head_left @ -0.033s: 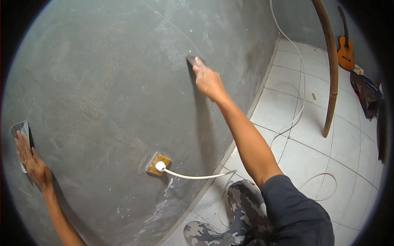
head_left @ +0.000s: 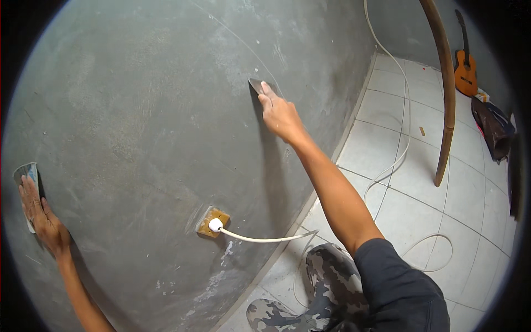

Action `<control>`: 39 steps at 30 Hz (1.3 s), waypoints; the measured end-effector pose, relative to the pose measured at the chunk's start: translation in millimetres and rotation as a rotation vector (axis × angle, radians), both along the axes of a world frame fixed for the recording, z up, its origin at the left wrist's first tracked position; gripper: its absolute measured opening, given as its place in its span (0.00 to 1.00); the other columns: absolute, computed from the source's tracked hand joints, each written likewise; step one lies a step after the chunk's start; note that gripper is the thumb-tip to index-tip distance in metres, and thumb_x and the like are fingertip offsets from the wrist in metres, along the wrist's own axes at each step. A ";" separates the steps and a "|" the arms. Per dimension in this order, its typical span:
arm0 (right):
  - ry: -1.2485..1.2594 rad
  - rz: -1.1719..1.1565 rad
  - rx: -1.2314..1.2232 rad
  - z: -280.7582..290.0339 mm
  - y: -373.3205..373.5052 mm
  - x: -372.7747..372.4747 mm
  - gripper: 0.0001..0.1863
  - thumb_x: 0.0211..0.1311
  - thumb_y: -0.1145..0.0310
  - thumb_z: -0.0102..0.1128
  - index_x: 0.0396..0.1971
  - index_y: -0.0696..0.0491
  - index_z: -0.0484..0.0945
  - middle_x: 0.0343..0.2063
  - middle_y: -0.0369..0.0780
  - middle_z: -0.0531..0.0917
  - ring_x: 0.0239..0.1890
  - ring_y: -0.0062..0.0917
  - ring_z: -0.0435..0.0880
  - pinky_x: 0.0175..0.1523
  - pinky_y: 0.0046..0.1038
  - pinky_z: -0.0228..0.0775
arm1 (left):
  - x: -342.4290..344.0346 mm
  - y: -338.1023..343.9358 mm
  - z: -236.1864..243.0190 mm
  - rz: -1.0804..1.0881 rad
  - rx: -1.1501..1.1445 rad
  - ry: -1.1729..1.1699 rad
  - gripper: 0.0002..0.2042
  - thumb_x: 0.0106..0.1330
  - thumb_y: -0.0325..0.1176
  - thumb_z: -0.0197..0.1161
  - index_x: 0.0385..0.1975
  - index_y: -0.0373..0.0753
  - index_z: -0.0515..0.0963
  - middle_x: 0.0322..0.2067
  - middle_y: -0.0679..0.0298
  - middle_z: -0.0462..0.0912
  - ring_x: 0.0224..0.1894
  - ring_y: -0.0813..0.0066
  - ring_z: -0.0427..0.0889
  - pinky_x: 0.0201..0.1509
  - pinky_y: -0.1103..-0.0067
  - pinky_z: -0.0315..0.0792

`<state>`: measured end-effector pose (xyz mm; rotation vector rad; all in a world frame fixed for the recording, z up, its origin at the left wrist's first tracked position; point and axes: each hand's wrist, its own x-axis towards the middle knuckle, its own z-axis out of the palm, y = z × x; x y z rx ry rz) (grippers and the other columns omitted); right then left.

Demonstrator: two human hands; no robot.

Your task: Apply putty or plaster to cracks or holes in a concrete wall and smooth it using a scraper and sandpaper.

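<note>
My right hand is stretched out against the grey plastered wall, fingers closed on a small flat grey blade that lies pressed on the surface. Far to the left, my left hand rests on the same wall. It holds a flat, pale, smeared board against the wall, with the fingers laid over its lower part. Low on the wall between the two hands sits a brown socket plate with a white plug in it.
A white cable runs from the plug down to the white tiled floor and loops there. A curved wooden pole stands at the right. A guitar and a dark bag lie beyond. My camouflage trouser leg is below.
</note>
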<state>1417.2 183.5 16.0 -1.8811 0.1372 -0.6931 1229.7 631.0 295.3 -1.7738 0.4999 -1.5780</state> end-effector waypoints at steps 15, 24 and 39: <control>0.102 0.135 -0.058 -47.6 41.8 -22.8 0.27 0.74 0.56 0.41 0.66 0.54 0.67 0.60 0.51 0.73 0.60 0.53 0.72 0.64 0.40 0.66 | 5.4 8.8 -1.0 -0.023 0.067 -0.027 0.22 0.79 0.34 0.39 0.72 0.47 0.61 0.72 0.68 0.61 0.76 0.67 0.54 0.78 0.64 0.45; -0.212 0.101 0.067 -90.2 84.0 -54.1 0.27 0.72 0.59 0.49 0.69 0.42 0.65 0.42 0.56 0.82 0.42 0.56 0.82 0.49 0.48 0.75 | 7.5 16.1 -1.9 -0.038 0.046 -0.032 0.22 0.80 0.36 0.38 0.72 0.50 0.61 0.72 0.69 0.61 0.76 0.67 0.55 0.78 0.64 0.47; -0.057 0.050 0.059 -59.6 79.1 -58.3 0.25 0.73 0.57 0.47 0.69 0.40 0.65 0.41 0.58 0.82 0.43 0.57 0.81 0.51 0.46 0.74 | 10.1 12.7 -0.7 -0.078 0.056 -0.017 0.22 0.79 0.34 0.39 0.72 0.49 0.62 0.72 0.69 0.62 0.75 0.67 0.55 0.78 0.64 0.47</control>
